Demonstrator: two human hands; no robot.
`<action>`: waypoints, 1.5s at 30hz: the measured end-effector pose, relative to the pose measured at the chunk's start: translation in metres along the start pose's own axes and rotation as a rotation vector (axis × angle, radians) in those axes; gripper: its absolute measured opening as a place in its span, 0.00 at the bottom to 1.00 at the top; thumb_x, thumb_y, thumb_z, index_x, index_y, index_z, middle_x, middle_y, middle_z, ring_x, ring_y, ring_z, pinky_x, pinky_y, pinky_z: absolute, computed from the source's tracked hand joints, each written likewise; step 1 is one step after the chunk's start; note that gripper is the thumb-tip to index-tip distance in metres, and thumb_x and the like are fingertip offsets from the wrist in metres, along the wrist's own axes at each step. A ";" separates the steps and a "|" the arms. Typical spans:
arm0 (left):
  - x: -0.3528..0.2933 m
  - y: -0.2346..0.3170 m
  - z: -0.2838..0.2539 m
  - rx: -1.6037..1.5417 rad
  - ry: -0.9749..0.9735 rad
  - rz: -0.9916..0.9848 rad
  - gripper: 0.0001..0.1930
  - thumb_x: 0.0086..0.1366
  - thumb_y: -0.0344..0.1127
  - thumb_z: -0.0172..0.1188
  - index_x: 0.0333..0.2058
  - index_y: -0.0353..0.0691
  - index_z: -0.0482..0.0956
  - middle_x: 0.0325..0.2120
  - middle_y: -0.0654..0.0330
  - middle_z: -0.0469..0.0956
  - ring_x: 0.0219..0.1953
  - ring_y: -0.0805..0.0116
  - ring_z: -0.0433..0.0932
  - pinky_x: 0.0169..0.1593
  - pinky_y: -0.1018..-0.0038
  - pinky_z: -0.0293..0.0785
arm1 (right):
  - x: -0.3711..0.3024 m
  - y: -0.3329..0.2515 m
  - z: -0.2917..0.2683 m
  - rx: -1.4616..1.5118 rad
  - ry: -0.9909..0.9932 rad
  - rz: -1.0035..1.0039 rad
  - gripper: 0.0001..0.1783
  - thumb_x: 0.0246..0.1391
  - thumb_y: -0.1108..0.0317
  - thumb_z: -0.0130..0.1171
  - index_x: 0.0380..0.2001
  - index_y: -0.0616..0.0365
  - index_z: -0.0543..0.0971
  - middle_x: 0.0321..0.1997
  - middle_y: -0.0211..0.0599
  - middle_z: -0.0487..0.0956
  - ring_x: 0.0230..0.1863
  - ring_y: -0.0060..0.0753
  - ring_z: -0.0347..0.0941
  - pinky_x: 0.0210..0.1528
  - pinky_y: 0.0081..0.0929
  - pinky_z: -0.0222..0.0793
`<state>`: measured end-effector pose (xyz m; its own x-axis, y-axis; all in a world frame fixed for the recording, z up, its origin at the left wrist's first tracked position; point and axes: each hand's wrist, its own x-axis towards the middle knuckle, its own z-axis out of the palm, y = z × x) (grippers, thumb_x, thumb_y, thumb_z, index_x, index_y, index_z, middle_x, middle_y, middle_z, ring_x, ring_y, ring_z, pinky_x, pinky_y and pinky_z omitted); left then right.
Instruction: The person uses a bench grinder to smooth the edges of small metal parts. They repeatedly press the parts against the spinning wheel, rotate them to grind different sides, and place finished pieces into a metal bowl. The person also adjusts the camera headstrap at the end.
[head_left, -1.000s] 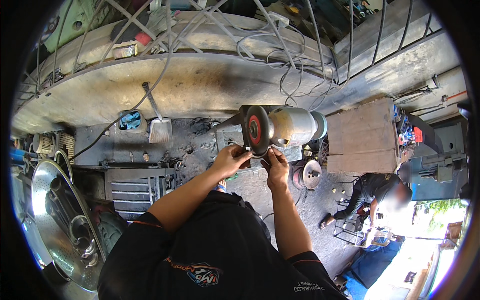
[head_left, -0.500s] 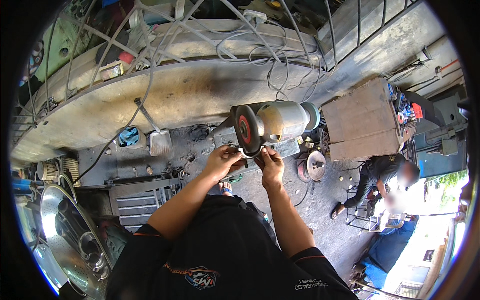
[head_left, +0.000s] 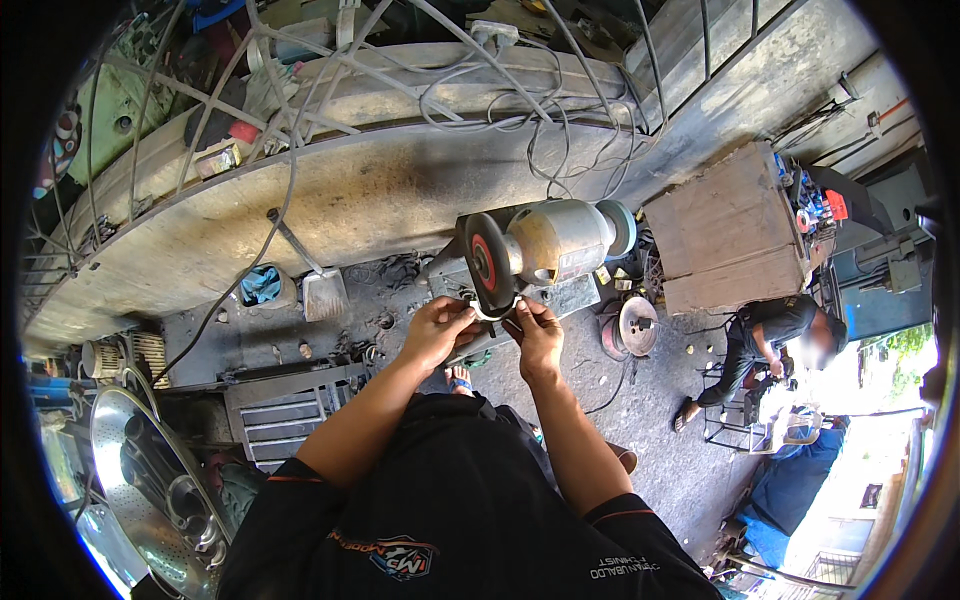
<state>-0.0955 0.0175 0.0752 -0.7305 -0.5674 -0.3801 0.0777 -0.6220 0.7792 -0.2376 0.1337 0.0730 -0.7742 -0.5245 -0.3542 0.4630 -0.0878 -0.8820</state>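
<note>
A bench grinder (head_left: 560, 240) with a yellowed grey motor body stands in front of me. Its dark wheel (head_left: 484, 262) with a red centre is on the left end, and a grey-green wheel (head_left: 620, 229) on the right end. Just under the dark wheel, my two hands grip a small curved, shiny metal piece (head_left: 488, 317), seemingly against the wheel's lower edge. My left hand (head_left: 437, 332) pinches its left end, while my right hand (head_left: 537, 340) pinches the right end. Fingers hide much of the piece, so its full shape cannot be made out.
Behind the grinder runs a low wall (head_left: 370, 180) with a metal grille and loose cables. A dustpan (head_left: 325, 295) and a bucket (head_left: 268, 287) stand left. To the right are a round spool-like object (head_left: 637, 325), a brown box (head_left: 725, 235) and a seated person (head_left: 775, 335).
My view has shifted slightly. Both hands keep their grip on the metal piece below the wheel, with only a small change in position. The seated person's hands have moved a little.
</note>
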 end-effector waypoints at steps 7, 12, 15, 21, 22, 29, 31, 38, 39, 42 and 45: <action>-0.008 -0.003 0.003 0.016 0.046 0.018 0.10 0.69 0.37 0.61 0.41 0.37 0.73 0.35 0.60 0.79 0.37 0.68 0.82 0.41 0.71 0.80 | -0.008 -0.010 0.003 -0.044 0.007 0.072 0.10 0.62 0.68 0.61 0.43 0.60 0.78 0.38 0.35 0.82 0.37 0.29 0.80 0.41 0.29 0.81; -0.010 -0.007 0.005 0.132 0.103 0.061 0.10 0.70 0.37 0.59 0.41 0.37 0.72 0.36 0.59 0.78 0.39 0.68 0.82 0.43 0.71 0.80 | -0.009 -0.013 0.007 -0.092 0.000 0.096 0.11 0.62 0.66 0.61 0.43 0.61 0.78 0.38 0.35 0.82 0.37 0.29 0.80 0.40 0.28 0.80; -0.009 -0.008 0.006 0.103 0.087 0.068 0.11 0.70 0.37 0.59 0.41 0.36 0.71 0.37 0.57 0.78 0.39 0.67 0.82 0.44 0.70 0.80 | -0.008 -0.012 0.007 -0.092 0.006 0.099 0.11 0.62 0.66 0.61 0.43 0.60 0.78 0.38 0.35 0.82 0.37 0.29 0.80 0.40 0.28 0.80; 0.003 -0.003 0.020 0.027 0.051 0.045 0.09 0.70 0.33 0.59 0.41 0.34 0.70 0.36 0.55 0.80 0.38 0.67 0.82 0.40 0.74 0.80 | 0.006 -0.019 0.002 -0.058 0.009 0.048 0.09 0.62 0.65 0.62 0.41 0.57 0.78 0.38 0.33 0.82 0.37 0.28 0.80 0.41 0.29 0.79; 0.005 -0.003 0.023 0.007 0.041 0.037 0.09 0.70 0.33 0.59 0.41 0.34 0.70 0.35 0.55 0.80 0.38 0.67 0.82 0.40 0.73 0.80 | 0.008 -0.021 0.000 -0.062 0.013 0.026 0.09 0.62 0.65 0.62 0.41 0.57 0.78 0.38 0.33 0.82 0.37 0.28 0.80 0.41 0.29 0.79; -0.002 -0.003 0.010 0.040 0.023 0.045 0.07 0.70 0.31 0.58 0.41 0.35 0.71 0.38 0.57 0.80 0.42 0.67 0.82 0.45 0.71 0.81 | -0.004 -0.011 0.002 -0.022 -0.023 0.003 0.08 0.63 0.68 0.60 0.42 0.59 0.78 0.39 0.35 0.82 0.38 0.29 0.80 0.43 0.31 0.80; -0.006 -0.001 0.004 0.104 0.011 0.067 0.07 0.70 0.31 0.58 0.42 0.34 0.71 0.38 0.57 0.80 0.42 0.67 0.82 0.46 0.72 0.81 | -0.010 -0.006 0.002 -0.024 -0.023 -0.022 0.08 0.63 0.69 0.60 0.42 0.60 0.79 0.39 0.35 0.82 0.38 0.29 0.80 0.42 0.31 0.81; 0.000 0.006 0.016 0.082 0.007 0.060 0.09 0.69 0.28 0.59 0.42 0.29 0.72 0.37 0.52 0.81 0.40 0.66 0.83 0.46 0.74 0.81 | -0.003 -0.016 -0.003 -0.043 -0.001 -0.067 0.08 0.62 0.68 0.61 0.42 0.60 0.80 0.39 0.34 0.82 0.37 0.28 0.80 0.41 0.30 0.81; 0.002 0.006 0.018 0.099 0.011 0.053 0.09 0.69 0.29 0.59 0.42 0.30 0.72 0.37 0.52 0.81 0.40 0.66 0.83 0.46 0.74 0.81 | -0.001 -0.018 -0.003 -0.043 0.005 -0.056 0.08 0.62 0.69 0.61 0.42 0.60 0.80 0.39 0.34 0.83 0.37 0.28 0.80 0.41 0.30 0.81; 0.001 0.007 0.018 0.060 0.031 0.048 0.09 0.69 0.31 0.60 0.41 0.31 0.73 0.37 0.53 0.81 0.39 0.66 0.83 0.44 0.73 0.81 | 0.000 -0.019 -0.001 -0.054 0.004 -0.024 0.08 0.61 0.68 0.62 0.41 0.59 0.80 0.37 0.33 0.83 0.35 0.25 0.79 0.38 0.27 0.79; -0.005 0.008 0.014 0.069 0.077 0.021 0.09 0.68 0.32 0.61 0.40 0.31 0.73 0.36 0.53 0.81 0.39 0.66 0.83 0.43 0.73 0.82 | -0.002 -0.016 0.002 -0.093 -0.008 0.009 0.08 0.61 0.67 0.62 0.40 0.58 0.80 0.35 0.32 0.82 0.33 0.25 0.79 0.37 0.26 0.79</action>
<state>-0.1006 0.0227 0.0904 -0.6749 -0.6214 -0.3980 0.0442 -0.5724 0.8188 -0.2431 0.1343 0.0888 -0.7664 -0.5319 -0.3601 0.4276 -0.0041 -0.9040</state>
